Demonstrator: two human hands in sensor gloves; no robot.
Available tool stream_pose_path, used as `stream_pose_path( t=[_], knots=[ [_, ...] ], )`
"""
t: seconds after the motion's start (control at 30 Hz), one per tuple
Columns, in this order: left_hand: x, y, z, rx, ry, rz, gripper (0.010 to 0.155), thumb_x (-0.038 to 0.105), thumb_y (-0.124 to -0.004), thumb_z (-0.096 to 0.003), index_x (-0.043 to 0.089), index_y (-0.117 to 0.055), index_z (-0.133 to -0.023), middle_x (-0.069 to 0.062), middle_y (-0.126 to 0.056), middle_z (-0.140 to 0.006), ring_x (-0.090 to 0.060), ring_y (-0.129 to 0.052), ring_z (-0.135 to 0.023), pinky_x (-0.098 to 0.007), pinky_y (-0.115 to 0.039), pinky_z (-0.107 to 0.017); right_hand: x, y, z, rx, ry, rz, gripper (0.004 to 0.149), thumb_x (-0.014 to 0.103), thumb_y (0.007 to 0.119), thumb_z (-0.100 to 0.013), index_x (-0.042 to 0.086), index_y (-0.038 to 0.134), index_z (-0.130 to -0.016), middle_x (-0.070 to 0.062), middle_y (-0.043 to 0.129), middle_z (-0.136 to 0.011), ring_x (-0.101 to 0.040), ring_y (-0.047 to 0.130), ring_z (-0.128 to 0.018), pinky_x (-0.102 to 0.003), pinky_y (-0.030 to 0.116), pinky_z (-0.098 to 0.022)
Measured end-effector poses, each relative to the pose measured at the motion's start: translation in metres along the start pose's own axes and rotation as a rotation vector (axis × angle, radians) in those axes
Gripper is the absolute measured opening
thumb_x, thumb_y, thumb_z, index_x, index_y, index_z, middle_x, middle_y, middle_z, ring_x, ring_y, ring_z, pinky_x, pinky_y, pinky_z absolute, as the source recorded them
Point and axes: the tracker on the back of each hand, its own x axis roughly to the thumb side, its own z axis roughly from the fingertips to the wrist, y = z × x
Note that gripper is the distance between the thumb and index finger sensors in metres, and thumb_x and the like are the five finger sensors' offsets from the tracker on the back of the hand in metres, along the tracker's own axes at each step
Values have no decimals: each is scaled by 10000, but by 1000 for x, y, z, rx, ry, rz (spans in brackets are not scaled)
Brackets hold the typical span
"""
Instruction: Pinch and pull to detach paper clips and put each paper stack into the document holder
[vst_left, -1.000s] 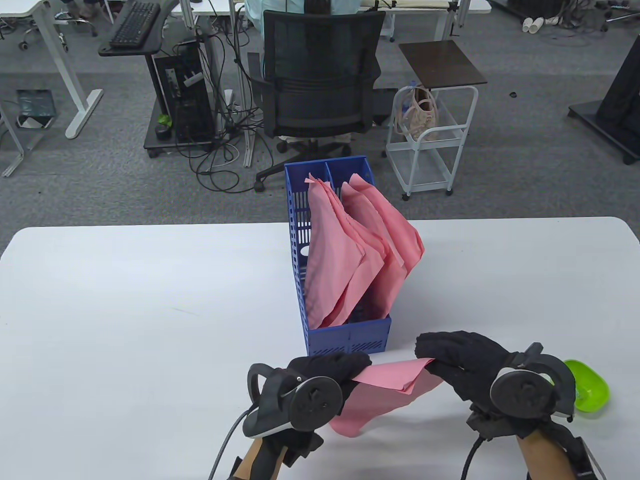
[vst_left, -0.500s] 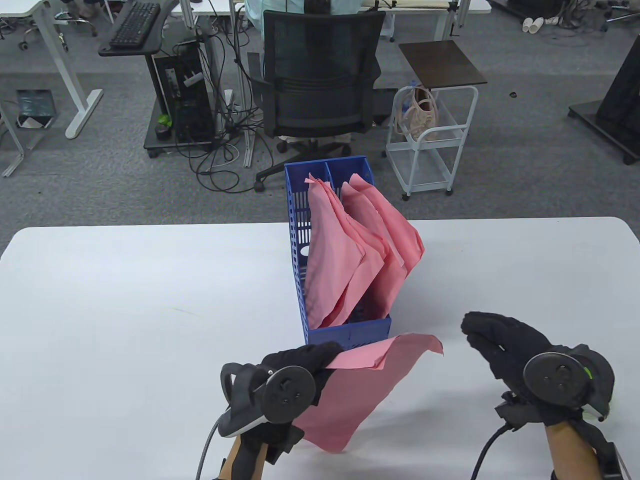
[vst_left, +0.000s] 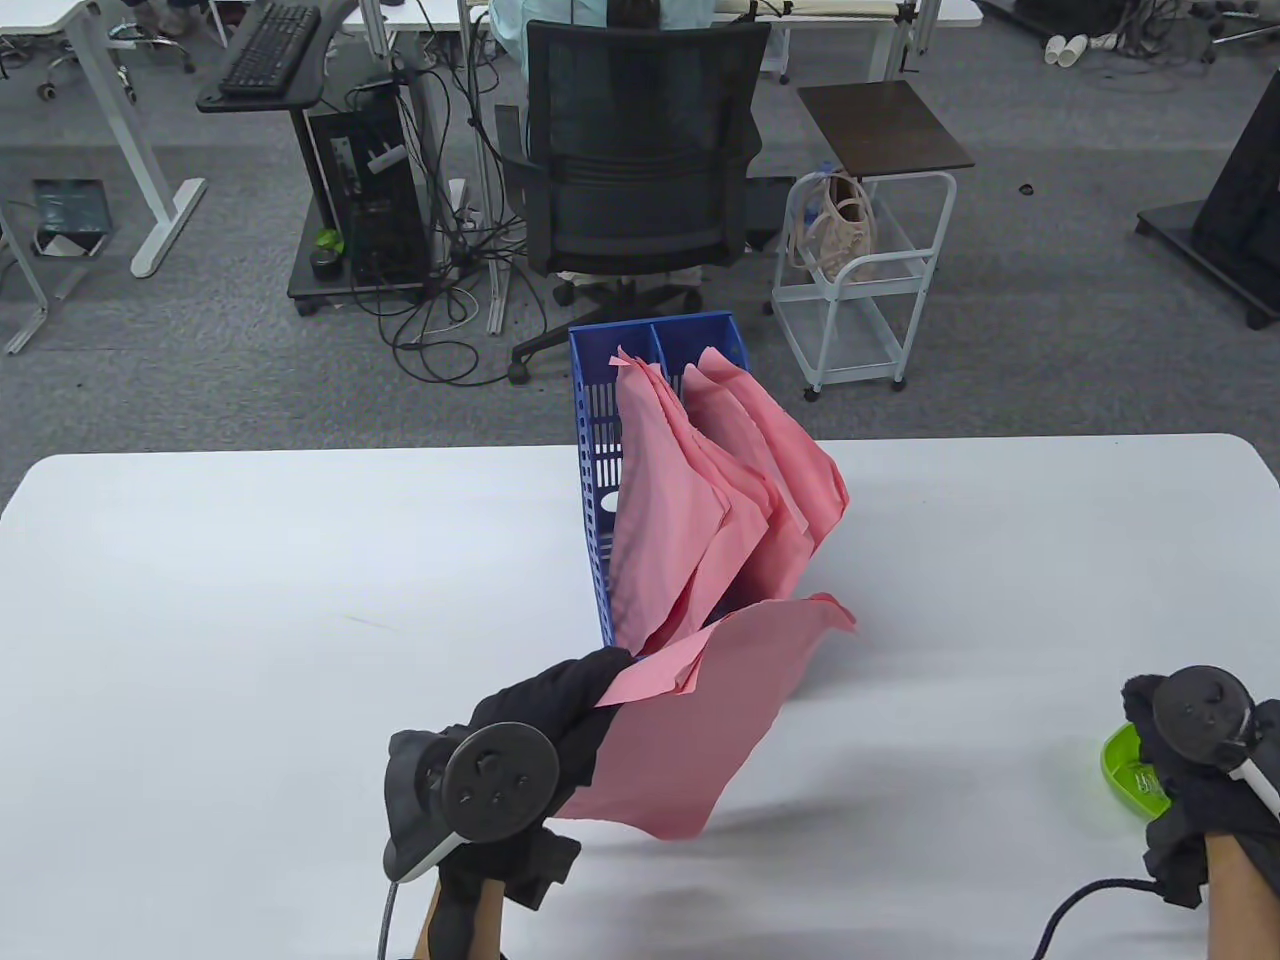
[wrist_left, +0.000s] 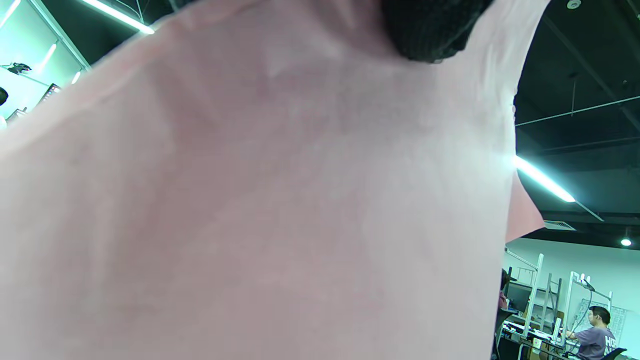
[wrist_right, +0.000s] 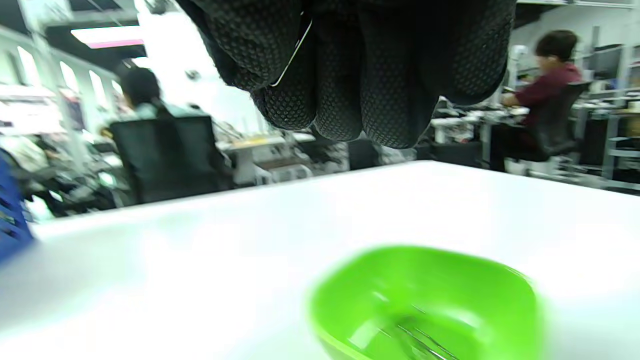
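My left hand (vst_left: 590, 690) pinches one corner of a pink paper stack (vst_left: 700, 720) and holds it lifted off the white table (vst_left: 250, 600), just in front of the blue document holder (vst_left: 590, 480). Several pink stacks (vst_left: 680, 500) stand in that holder. In the left wrist view the pink stack (wrist_left: 300, 200) fills almost everything, with one black fingertip (wrist_left: 430, 30) on it. My right hand (vst_left: 1190, 790) hovers over the green dish (vst_left: 1120, 765) at the right. Its curled fingers (wrist_right: 340, 90) pinch a thin silver paper clip (wrist_right: 294, 50) above the dish (wrist_right: 425, 295).
Wire clips (wrist_right: 420, 340) lie in the green dish. The holder's blue wall (wrist_right: 10, 220) shows at the far left of the right wrist view. Beyond the far table edge stand a black office chair (vst_left: 640, 150) and a white trolley (vst_left: 860, 290).
My right hand let go of the stack's corner and swung right to the green dish. My left hand lifted the stack and carried it forward toward the holder.
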Motion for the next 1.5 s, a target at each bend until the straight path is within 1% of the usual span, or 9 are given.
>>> stream_pose_path(
  t=[0.2, 0.4, 0.53, 0.77, 0.93, 1.07, 1.23, 1.37, 1.5],
  knots=[
    [-3, 1, 0, 5, 13, 6, 423, 382, -663, -560, 272, -814, -940, 6, -997, -791, -169, -1065, -625, -394, -869, -547, -10, 11, -5, 90, 61, 27, 403, 297, 657, -607, 181, 718, -987, -191, 752, -1056, -421, 829, -882, -523, 673, -679],
    [-4, 3, 0, 10, 22, 12, 422, 382, -661, -562, 276, -810, -942, 8, -994, -797, -169, -1063, -633, -395, -867, -552, 11, -4, -4, 19, -20, 50, 431, 346, 655, -594, 193, 714, -992, -175, 761, -1051, -400, 846, -875, -501, 693, -673],
    [-9, 1, -1, 12, 25, 72, 422, 378, -661, -564, 275, -806, -947, 7, -991, -804, -172, -1062, -640, -395, -867, -556, 44, -20, 0, -27, -151, -47, 457, 394, 658, -583, 199, 717, -992, -163, 779, -1039, -382, 869, -856, -477, 719, -657],
    [-18, 3, 0, 22, 9, 217, 424, 380, -657, -566, 277, -800, -952, 3, -981, -820, -184, -1055, -658, -408, -857, -566, 124, -39, 17, -13, -532, -303, 553, 496, 648, -553, 201, 693, -1019, -160, 775, -1048, -367, 880, -857, -463, 731, -655],
    [-18, 1, 0, 19, -29, 316, 424, 383, -654, -568, 285, -793, -956, 8, -976, -830, -183, -1049, -673, -409, -851, -578, 182, -34, 34, 156, -857, -612, 806, 618, 642, -477, 155, 550, -1131, -215, 657, -1137, -424, 807, -936, -510, 693, -690],
    [-15, -2, -1, 6, -59, 364, 423, 384, -652, -569, 291, -789, -958, 11, -972, -838, -182, -1044, -685, -408, -846, -589, 212, -25, 39, 347, -1027, -718, 921, 643, 667, -453, 118, 446, -1177, -251, 590, -1170, -454, 779, -960, -527, 681, -702],
    [-14, -4, -2, -46, -101, 416, 424, 394, -649, -567, 304, -788, -958, 19, -970, -844, -185, -1039, -696, -416, -839, -597, 233, -19, 45, 469, -1159, -794, 765, 558, 726, -493, 216, 514, -1144, -176, 670, -1145, -398, 842, -920, -483, 720, -682],
    [-14, -3, -2, -38, -91, 404, 424, 390, -651, -570, 298, -789, -960, 13, -973, -842, -181, -1041, -696, -410, -841, -597, 236, -17, 49, 479, -1168, -852, 497, 449, 688, -562, 310, 665, -1038, -77, 818, -1049, -341, 904, -863, -441, 759, -650],
    [-13, -6, -3, -52, -81, 387, 432, 397, -651, -576, 287, -780, -973, 4, -965, -856, -191, -1038, -705, -411, -837, -604, 231, -20, 52, 457, -1133, -850, 450, 398, 673, -579, 296, 688, -1018, -85, 859, -997, -311, 941, -806, -413, 785, -611]
  ],
)
